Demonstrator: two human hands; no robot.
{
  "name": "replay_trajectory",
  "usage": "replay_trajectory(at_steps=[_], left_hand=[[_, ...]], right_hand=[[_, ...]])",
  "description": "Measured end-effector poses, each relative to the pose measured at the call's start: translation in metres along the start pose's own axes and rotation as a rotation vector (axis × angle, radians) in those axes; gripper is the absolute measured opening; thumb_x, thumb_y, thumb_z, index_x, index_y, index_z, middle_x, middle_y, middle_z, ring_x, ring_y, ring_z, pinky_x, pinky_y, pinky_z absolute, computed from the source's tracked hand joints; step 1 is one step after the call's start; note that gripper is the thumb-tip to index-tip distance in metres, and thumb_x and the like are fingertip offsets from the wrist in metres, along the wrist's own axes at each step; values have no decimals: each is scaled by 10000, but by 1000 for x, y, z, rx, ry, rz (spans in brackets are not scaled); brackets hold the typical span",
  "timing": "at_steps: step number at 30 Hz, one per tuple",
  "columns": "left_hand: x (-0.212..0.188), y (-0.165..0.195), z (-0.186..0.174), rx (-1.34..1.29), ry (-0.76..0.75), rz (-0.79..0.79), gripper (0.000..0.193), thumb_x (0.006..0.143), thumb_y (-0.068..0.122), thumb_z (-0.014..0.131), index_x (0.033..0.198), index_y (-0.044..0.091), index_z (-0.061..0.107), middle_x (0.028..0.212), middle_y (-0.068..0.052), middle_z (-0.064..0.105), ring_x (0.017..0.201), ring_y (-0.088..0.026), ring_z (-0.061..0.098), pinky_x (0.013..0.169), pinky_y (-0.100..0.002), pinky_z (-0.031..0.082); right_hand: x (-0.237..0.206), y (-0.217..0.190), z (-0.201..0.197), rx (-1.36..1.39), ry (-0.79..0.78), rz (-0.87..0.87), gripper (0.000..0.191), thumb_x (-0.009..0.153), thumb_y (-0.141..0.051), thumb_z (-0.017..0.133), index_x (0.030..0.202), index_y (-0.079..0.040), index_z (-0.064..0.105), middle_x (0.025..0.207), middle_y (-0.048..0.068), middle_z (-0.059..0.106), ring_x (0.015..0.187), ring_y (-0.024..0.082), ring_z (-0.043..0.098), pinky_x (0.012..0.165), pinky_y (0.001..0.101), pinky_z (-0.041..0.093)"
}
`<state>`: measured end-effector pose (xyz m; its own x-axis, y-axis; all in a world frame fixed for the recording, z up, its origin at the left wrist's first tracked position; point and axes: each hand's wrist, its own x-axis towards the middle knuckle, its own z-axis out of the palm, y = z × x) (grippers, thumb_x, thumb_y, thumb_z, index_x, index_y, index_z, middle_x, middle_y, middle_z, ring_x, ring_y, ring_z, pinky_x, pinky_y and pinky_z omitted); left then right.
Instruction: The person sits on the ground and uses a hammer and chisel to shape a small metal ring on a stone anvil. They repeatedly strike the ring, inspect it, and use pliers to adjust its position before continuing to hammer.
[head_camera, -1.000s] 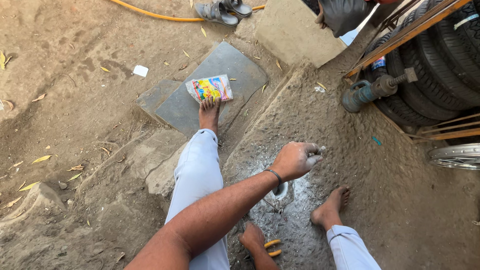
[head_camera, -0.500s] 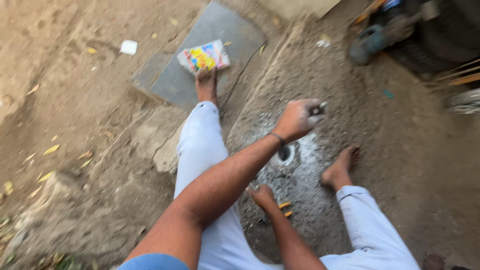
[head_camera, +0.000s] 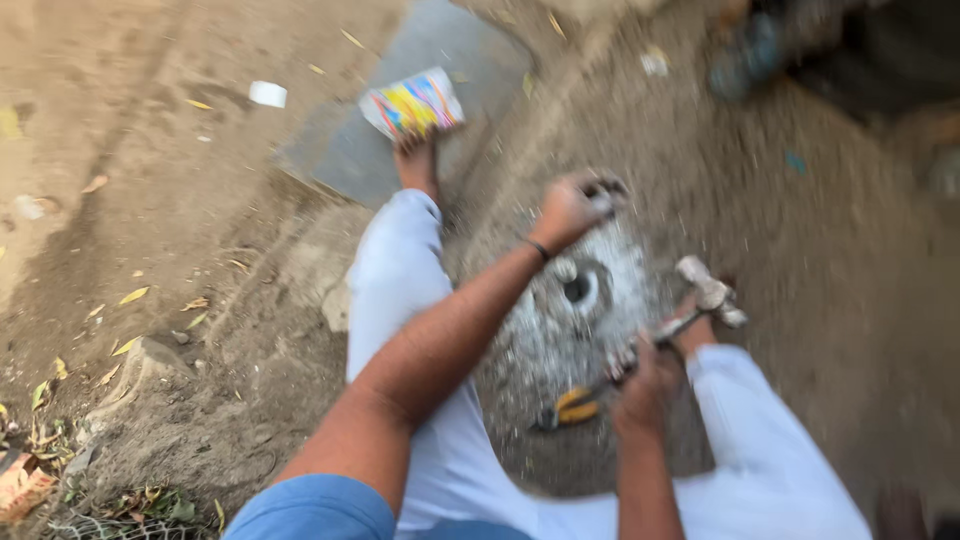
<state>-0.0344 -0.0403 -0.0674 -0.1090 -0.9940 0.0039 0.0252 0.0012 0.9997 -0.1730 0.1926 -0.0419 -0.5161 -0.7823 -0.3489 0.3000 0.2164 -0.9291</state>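
Observation:
I sit on the ground in pale trousers, legs spread. My left hand (head_camera: 572, 205), with a dark band at the wrist, is closed around a small grey object that is too blurred to name. It hovers just beyond a round metal ring with a hole (head_camera: 580, 287), which lies on a whitish wet patch (head_camera: 540, 335). My right hand (head_camera: 642, 385) grips the handle of a hammer (head_camera: 708, 292), whose head sits to the right of the ring. Yellow-handled pliers (head_camera: 570, 405) lie on the ground by my right hand.
A colourful packet (head_camera: 412, 102) lies on a grey stone slab (head_camera: 350, 150) beyond my left foot. A scrap of white paper (head_camera: 267, 94) and dry leaves litter the dirt on the left. Blurred dark objects stand at the top right.
My right hand has come up from near the pliers and now holds a hammer beside the ring. My left hand stays closed above the ring. The view has tilted down and closer.

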Motion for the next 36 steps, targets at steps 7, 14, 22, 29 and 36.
replay_trajectory(at_steps=[7, 14, 22, 29, 36], left_hand=[[-43, -62, 20, -409, -114, -218, 138, 964, 112, 730, 1062, 19, 701, 869, -57, 753, 761, -159, 771, 608, -297, 613], [-72, -89, 34, 122, -164, -208, 99, 913, 111, 771, 1002, 68, 772, 871, -63, 787, 762, -116, 751, 684, -278, 630], [-95, -116, 39, 284, -125, -182, 122, 903, 67, 742, 1013, 87, 791, 987, -90, 796, 884, -138, 767, 806, -286, 631], [-96, -130, 41, 338, -115, -284, 145, 925, 98, 739, 1048, 149, 795, 1018, -59, 803, 916, -132, 763, 815, -280, 623], [-95, -131, 56, 317, -153, -279, 133, 934, 89, 743, 1058, 121, 778, 991, -65, 806, 876, -130, 756, 775, -295, 615]], right_hand=[[-4, 31, -21, 153, 238, 230, 299, 936, -304, 717, 796, -157, 498, 568, -37, 433, 396, 92, 417, 333, 286, 329], [-4, 23, -25, 140, 212, 233, 345, 943, -289, 734, 771, -153, 468, 567, -53, 444, 390, 72, 392, 317, 266, 321], [-22, 39, -28, 7, 157, 266, 270, 924, -291, 737, 811, -151, 536, 608, -69, 464, 433, 39, 419, 344, 236, 348], [-23, 47, -30, 5, 114, 280, 330, 926, -289, 752, 765, -160, 494, 601, -64, 450, 431, 39, 417, 343, 240, 354], [-8, 46, -37, 2, 121, 305, 310, 937, -266, 749, 785, -155, 503, 627, -83, 450, 452, 24, 406, 353, 237, 346]])
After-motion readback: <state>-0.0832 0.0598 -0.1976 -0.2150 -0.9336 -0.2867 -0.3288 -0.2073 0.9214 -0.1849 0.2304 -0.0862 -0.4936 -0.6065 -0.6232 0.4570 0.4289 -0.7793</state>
